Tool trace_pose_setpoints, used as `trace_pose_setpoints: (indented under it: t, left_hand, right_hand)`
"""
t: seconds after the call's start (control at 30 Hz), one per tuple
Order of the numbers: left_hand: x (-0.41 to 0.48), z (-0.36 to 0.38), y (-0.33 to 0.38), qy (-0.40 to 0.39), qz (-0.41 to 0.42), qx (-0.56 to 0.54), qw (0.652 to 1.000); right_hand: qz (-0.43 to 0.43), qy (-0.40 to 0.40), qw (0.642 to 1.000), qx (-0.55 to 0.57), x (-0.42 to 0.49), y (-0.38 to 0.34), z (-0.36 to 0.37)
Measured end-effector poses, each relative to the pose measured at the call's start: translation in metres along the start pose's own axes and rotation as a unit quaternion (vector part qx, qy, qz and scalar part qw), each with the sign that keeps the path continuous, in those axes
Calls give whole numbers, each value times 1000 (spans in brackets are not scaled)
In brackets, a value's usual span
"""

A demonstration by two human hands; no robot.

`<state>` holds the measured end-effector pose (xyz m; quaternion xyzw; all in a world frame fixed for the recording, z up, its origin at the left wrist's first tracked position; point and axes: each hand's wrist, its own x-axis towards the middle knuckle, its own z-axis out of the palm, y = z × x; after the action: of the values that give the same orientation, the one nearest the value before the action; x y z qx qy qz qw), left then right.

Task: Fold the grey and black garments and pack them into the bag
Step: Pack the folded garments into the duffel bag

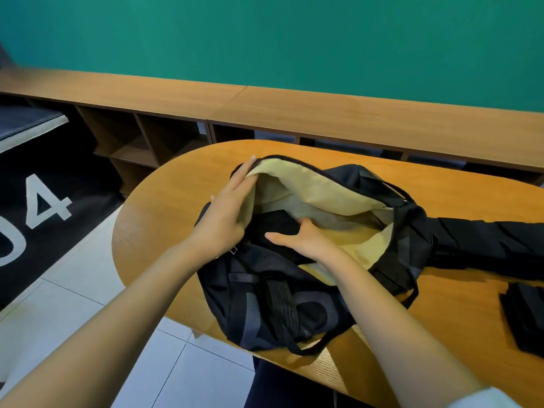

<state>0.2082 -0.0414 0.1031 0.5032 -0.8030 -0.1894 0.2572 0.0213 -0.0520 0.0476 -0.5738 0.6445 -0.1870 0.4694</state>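
The bag [321, 187] is propped open by the flat-fingered left hand [231, 209], and the black garment [272, 225] at frame centre is met from its right by the right hand [306, 241], whose blurred grip cannot be told.

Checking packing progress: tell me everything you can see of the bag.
The bag is a black fabric backpack with a pale yellow lining, lying on the wooden table, unzipped and gaping. Its mesh-padded shoulder straps face up on the near side. The left hand props the top flap up with flat fingers; the right hand reaches into the opening, where a black garment lies.
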Motion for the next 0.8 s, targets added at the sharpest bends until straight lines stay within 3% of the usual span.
trace_pose_setpoints:
  t: [0.2,0.3,0.43,0.47,0.53,0.63,0.73,0.8]
  left_hand:
    - [-6,-1,-12,-2,19,-10,1000]
    - [-6,-3,-9,9,35,-11,999]
    - [-4,-10,-3,14,57,10,998]
    - [-3,-12,-2,9,52,24,998]
    - [0,-17,-5,-15,7,82,997]
    - [3,-22,-13,-72,-71,209,973]
    - [7,-21,-9,-72,-90,266,957]
    - [12,-13,1,-42,-42,286,956]
  right_hand:
    - [-1,6,999,36,6,-9,17]
    - [-3,-29,998,54,11,-12,17]
    - [-41,-27,990,135,18,-35,18]
    - [-60,-12,991,115,20,-40,22]
    - [-103,24,994,-35,19,-45,32]
    - [-179,86,942,-272,-5,-31,36]
    - [-261,134,900,-322,-46,4,25]
    - [-277,153,878,-358,-61,33,18]
